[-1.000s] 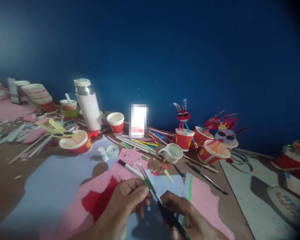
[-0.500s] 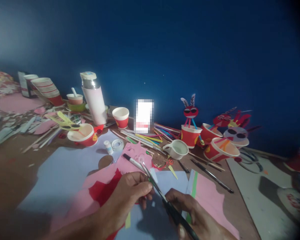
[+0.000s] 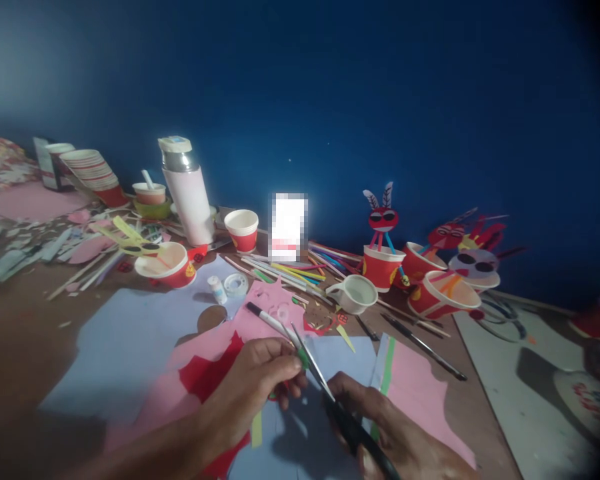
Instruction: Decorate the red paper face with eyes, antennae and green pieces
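My left hand (image 3: 263, 373) pinches a small green piece of paper (image 3: 303, 359) between thumb and fingers. Scissors with long thin blades and black handles (image 3: 353, 430) are gripped in my right hand (image 3: 393, 423). The blades stand slightly apart beside the green piece; whether they touch it I cannot tell. Beneath the hands lie blue paper (image 3: 345, 353), pink paper (image 3: 155, 400) and a torn-edged red sheet (image 3: 205, 377). A white marker with a black tip end (image 3: 267, 317) rests just beyond my left hand.
Red paper cups (image 3: 381, 268) with paper figures stand at the right rear. A white cup with a handle (image 3: 355, 295), a flask (image 3: 187, 207) and loose coloured sticks (image 3: 285, 273) line the back. A black pen (image 3: 425, 347) lies right of centre. Paper scraps litter the left.
The scissor blades have parted slightly, and more of the green paper shows between them and my left fingers. Both hands stay nearly in place; the view has shifted a little.
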A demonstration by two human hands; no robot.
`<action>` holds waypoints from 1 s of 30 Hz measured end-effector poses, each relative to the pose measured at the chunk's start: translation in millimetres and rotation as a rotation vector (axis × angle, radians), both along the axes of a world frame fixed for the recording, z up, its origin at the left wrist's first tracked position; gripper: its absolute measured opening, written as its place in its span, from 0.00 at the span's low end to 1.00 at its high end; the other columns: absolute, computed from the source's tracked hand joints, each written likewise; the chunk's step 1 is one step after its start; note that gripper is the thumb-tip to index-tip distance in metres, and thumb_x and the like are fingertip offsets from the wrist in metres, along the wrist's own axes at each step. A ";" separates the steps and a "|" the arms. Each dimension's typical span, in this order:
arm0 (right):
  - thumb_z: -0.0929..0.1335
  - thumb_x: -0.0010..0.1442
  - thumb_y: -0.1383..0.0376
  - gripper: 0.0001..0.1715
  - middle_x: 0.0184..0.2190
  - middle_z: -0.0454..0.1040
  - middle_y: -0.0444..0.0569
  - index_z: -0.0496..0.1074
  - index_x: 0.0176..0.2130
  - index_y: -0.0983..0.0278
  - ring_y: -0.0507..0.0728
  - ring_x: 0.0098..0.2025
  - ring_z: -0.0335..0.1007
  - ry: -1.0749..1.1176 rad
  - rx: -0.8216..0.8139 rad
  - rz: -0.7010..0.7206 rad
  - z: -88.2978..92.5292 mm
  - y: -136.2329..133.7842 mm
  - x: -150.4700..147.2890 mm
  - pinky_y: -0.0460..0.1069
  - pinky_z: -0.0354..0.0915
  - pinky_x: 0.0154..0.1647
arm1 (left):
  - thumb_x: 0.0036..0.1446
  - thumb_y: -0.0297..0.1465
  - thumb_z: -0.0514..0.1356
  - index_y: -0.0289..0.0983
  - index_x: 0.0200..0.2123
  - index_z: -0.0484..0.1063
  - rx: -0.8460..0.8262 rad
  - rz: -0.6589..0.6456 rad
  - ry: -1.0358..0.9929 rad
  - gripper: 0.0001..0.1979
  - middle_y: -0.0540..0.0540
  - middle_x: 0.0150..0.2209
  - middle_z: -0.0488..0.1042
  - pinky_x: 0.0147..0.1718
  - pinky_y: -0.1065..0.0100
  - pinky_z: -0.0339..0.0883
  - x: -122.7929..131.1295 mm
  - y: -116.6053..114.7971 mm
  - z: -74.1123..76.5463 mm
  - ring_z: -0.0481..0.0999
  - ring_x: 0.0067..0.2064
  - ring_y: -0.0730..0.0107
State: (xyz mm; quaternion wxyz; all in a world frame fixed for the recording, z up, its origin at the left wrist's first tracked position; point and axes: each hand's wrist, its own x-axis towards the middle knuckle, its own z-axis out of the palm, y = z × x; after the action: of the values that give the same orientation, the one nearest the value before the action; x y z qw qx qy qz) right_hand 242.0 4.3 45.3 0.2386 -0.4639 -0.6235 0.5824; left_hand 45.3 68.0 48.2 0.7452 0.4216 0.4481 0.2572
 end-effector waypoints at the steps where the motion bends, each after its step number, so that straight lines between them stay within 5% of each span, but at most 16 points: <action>1: 0.66 0.49 0.58 0.12 0.25 0.63 0.43 0.62 0.34 0.60 0.54 0.27 0.57 0.002 -0.007 0.008 -1.8 -0.6 0.0 0.47 0.57 0.28 | 0.46 0.31 0.58 0.33 0.22 0.70 0.004 0.001 0.013 0.07 0.47 0.22 0.73 0.22 0.72 0.59 -0.2 0.3 0.8 0.69 0.23 0.73; 23: 0.70 0.45 0.65 0.12 0.22 0.63 0.40 0.64 0.30 0.64 0.50 0.25 0.54 0.116 -0.136 -0.093 -21.9 -2.3 0.8 0.45 0.52 0.24 | 0.42 0.33 0.58 0.33 0.21 0.69 0.005 -0.048 0.117 0.08 0.48 0.21 0.73 0.24 0.71 0.59 -2.1 3.3 4.3 0.68 0.22 0.75; 30: 0.70 0.41 0.68 0.12 0.20 0.64 0.40 0.66 0.29 0.65 0.49 0.22 0.55 0.138 -0.179 -0.123 -20.3 -0.9 0.0 0.43 0.50 0.21 | 0.42 0.34 0.60 0.34 0.19 0.67 -0.037 -0.050 0.030 0.09 0.49 0.19 0.71 0.20 0.72 0.57 -2.7 5.0 -7.6 0.66 0.20 0.76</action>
State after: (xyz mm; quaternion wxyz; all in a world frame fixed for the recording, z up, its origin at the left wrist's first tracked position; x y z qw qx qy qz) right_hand 242.1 3.4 25.0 0.2740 -0.4794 -0.5216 0.6504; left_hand 42.6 73.0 40.6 0.7524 0.4227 0.4530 0.2237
